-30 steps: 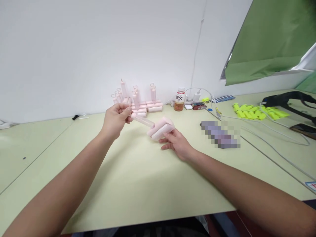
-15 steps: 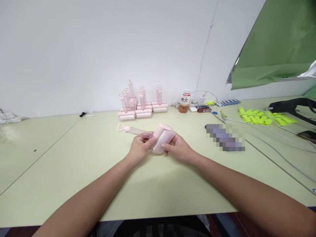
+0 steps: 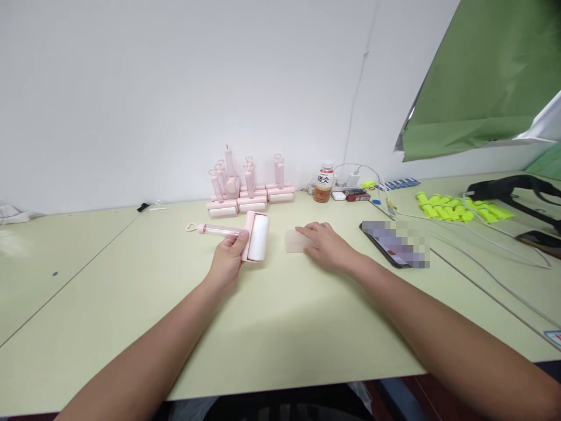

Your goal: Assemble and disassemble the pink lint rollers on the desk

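Note:
My left hand (image 3: 228, 258) grips a pink lint roller (image 3: 256, 236) where the handle meets the head. Its white roll faces up, and the clear pink handle with a heart-shaped loop points left over the table (image 3: 280, 316). My right hand (image 3: 326, 245) lies flat on the table, fingers resting on a translucent pink cover (image 3: 295, 240) that sits just right of the roller. The roller and the cover are apart.
Several more pink lint rollers (image 3: 248, 190) stand by the wall. A drink bottle (image 3: 323, 183), chargers and cables lie behind. A phone (image 3: 392, 244) lies right of my right hand. Yellow-green pieces (image 3: 456, 206), a black tool (image 3: 511, 187) and a green sheet (image 3: 482, 82) are at the right.
The cover has come off the roller head: my right hand has moved it right and laid it on the table. My left hand slid along the handle to the roller head.

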### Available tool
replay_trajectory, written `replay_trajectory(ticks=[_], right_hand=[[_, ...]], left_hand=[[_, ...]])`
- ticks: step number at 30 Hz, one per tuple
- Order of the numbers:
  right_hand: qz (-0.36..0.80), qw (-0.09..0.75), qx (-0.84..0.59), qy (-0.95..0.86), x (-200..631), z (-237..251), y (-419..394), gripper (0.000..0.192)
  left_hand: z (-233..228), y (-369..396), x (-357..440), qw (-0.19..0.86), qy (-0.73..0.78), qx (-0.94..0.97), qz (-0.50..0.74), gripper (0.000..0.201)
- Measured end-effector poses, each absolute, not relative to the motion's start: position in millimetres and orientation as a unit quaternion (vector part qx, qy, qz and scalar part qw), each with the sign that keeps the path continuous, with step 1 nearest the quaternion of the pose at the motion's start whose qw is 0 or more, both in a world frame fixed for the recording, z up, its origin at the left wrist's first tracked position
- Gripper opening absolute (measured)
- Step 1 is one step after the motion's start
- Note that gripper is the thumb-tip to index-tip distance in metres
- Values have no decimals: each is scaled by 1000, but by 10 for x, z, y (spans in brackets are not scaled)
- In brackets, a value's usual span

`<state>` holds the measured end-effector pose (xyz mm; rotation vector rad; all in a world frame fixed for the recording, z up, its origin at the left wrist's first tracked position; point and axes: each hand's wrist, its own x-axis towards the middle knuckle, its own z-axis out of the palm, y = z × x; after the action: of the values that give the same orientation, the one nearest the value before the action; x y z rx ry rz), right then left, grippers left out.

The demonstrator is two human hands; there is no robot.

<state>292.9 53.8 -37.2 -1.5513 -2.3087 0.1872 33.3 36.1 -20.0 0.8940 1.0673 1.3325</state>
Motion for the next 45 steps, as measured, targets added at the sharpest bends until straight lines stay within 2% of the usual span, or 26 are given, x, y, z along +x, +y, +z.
replay_trajectory(ticks=[3,5,8,10,13,16,18,21,25,26,30,32,37,45], right_hand=[[64,180,-550,-813,2917,-438,600,54],[60,213,-581,-783,2908,-461,645,56],[57,315,-612,-723,2869,-435,655,55],[82,396,-577,-709,2798,-390,585,48],[256,468,-477,-698,2606,-342,376,46],[512,417,-368,-654,2389,-340,161,58],[579,399,-352,-618,2298,-348,89,56],[556,437,-387,-592,2284,-357,105,46],[489,454,-439,-601,2358,-372,186,33],[483,450,-446,-605,2365,-378,193,32],[494,425,-431,-624,2335,-401,156,35],[499,403,-421,-641,2314,-402,122,34],[522,369,-407,-653,2299,-418,76,33],[507,362,-411,-666,2297,-484,75,40]], left_hand=[[-202,336,371,587,455,379,552,51],[-206,327,384,599,452,376,544,52],[-211,320,388,615,446,370,535,52],[-211,310,393,625,435,372,530,51],[-211,272,428,645,395,402,517,47],[-226,219,489,663,332,470,479,42],[-242,189,513,647,320,524,452,40],[-230,145,480,553,407,598,413,42],[-35,48,358,482,473,711,198,44],[48,25,338,442,474,737,190,42],[411,51,337,178,419,836,305,28],[554,149,358,113,367,878,287,35],[737,439,388,152,320,924,144,23],[943,474,507,172,309,935,10,26]])
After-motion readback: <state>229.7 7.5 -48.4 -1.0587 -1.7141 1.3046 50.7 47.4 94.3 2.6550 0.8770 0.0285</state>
